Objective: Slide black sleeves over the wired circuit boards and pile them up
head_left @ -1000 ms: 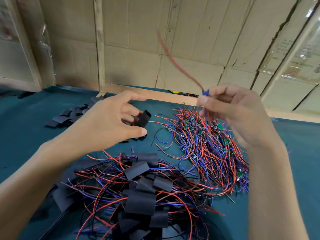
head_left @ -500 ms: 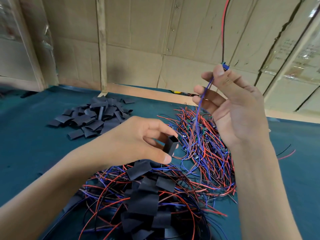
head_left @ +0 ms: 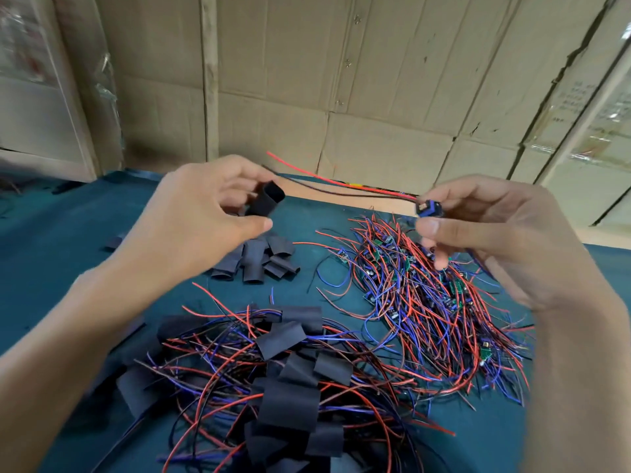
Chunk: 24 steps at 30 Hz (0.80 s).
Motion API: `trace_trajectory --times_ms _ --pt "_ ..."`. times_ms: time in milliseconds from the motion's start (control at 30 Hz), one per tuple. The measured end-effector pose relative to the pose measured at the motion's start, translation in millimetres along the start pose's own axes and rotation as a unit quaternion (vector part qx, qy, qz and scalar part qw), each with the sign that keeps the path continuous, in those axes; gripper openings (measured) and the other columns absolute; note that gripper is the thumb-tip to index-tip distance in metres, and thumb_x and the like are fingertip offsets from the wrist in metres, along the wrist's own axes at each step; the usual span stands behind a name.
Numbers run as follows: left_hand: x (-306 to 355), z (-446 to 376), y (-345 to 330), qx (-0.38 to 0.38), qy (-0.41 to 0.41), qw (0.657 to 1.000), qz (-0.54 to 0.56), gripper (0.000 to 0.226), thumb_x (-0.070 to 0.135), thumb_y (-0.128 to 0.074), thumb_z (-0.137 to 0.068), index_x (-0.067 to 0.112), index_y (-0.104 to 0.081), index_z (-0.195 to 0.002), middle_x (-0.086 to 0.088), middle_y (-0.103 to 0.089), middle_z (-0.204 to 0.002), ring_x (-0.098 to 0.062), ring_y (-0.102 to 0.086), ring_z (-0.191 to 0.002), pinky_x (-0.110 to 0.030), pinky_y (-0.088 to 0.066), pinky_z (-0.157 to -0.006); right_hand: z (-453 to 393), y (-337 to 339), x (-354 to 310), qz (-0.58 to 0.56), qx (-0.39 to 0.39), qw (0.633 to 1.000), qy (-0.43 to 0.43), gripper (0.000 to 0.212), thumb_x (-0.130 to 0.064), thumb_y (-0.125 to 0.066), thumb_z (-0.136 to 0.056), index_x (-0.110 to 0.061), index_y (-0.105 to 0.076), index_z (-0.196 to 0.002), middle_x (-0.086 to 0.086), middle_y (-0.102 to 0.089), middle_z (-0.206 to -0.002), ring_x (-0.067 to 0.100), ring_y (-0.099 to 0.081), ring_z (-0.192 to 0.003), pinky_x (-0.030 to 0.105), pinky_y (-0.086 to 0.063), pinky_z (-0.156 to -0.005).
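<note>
Between hands, sleeve (head_left: 265,199) mouth rightward

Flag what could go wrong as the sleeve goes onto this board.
1. The red and black leads point toward the black sleeve in the left hand; loose ends could miss its open mouth and buckle.
2. The right hand only pinches the small blue board at the fingertips, so it may twist or slip.
3. Trailing blue wires could snag the unsleeved pile below.
</note>
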State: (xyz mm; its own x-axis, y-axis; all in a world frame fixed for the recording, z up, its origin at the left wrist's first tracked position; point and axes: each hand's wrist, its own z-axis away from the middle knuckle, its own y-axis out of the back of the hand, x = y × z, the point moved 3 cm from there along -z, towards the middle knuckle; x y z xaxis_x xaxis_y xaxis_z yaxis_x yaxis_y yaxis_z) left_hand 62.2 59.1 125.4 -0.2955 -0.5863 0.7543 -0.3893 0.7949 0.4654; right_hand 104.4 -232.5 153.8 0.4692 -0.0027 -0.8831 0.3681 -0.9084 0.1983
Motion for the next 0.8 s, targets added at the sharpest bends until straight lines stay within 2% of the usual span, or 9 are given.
trace_trajectory --times_ms 200,333,467,600,700,800 --pt "0.9 -0.5 1.3 -0.017 -0.039 0.999 -0.023 0.049 0.006 -0.084 -0.073 0.037 -0.070 -0.108 0.023 -0.071 -0.101 0.012 -0.063 -0.098 -0.005 -0.043 -0.093 2.9 7.5 -1.3 0.008 -0.009 1.000 -0.006 0.036 -0.026 -0.091 -0.061 -0.010 -0.078 -0.090 0.010 -0.072 -0.078 0.025 -0.064 -0.064 0.029 -0.053 -0.052" --pt "3.9 2.7 -4.2 -0.027 -0.065 0.997 -0.041 0.051 0.009 -0.083 -0.074 0.044 -0.068 -0.108 0.024 -0.070 -0.104 0.013 -0.062 -0.101 -0.004 -0.042 -0.094 2.8 5.8 -1.5 0.017 -0.015 1.000 -0.017 0.043 -0.033 -0.094 -0.057 -0.010 -0.079 -0.091 0.012 -0.071 -0.077 0.029 -0.062 -0.065 0.029 -0.053 -0.053" --pt "3.6 3.0 -5.9 -0.019 -0.067 0.997 -0.040 0.050 0.008 -0.082 -0.075 0.041 -0.068 -0.110 0.026 -0.069 -0.105 0.016 -0.060 -0.103 0.001 -0.039 -0.091 2.9 7.5 0.1 0.023 -0.016 0.999 -0.027 0.049 -0.036 -0.095 -0.055 -0.008 -0.078 -0.091 0.016 -0.070 -0.074 0.032 -0.060 -0.063 0.030 -0.054 -0.053" --pt "3.1 3.1 -6.0 -0.014 -0.068 0.997 -0.036 0.050 0.007 -0.082 -0.075 0.040 -0.068 -0.110 0.030 -0.067 -0.105 0.018 -0.058 -0.104 0.003 -0.037 -0.089 4.4 10.8 0.8 0.012 -0.020 0.999 -0.037 0.051 -0.037 -0.097 -0.052 -0.008 -0.078 -0.090 0.014 -0.070 -0.073 0.026 -0.064 -0.062 0.029 -0.055 -0.053" --pt "2.5 2.2 -4.6 -0.013 -0.062 0.997 -0.032 0.049 0.005 -0.082 -0.075 0.037 -0.069 -0.109 0.027 -0.069 -0.103 0.015 -0.061 -0.102 0.000 -0.040 -0.091 6.0 14.9 1.3 0.014 -0.016 0.999 -0.040 0.049 -0.034 -0.096 -0.052 -0.007 -0.078 -0.089 0.014 -0.070 -0.072 0.024 -0.064 -0.061 0.029 -0.055 -0.053" --pt "3.0 1.9 -3.4 -0.010 -0.059 0.998 -0.036 0.048 0.005 -0.082 -0.074 0.035 -0.070 -0.109 0.023 -0.071 -0.103 0.012 -0.062 -0.101 0.000 -0.040 -0.092 6.7 18.2 3.9 0.015 -0.017 0.999 -0.049 0.036 -0.018 -0.088 -0.058 -0.005 -0.077 -0.090 0.014 -0.070 -0.073 0.024 -0.064 -0.061 0.029 -0.056 -0.053"
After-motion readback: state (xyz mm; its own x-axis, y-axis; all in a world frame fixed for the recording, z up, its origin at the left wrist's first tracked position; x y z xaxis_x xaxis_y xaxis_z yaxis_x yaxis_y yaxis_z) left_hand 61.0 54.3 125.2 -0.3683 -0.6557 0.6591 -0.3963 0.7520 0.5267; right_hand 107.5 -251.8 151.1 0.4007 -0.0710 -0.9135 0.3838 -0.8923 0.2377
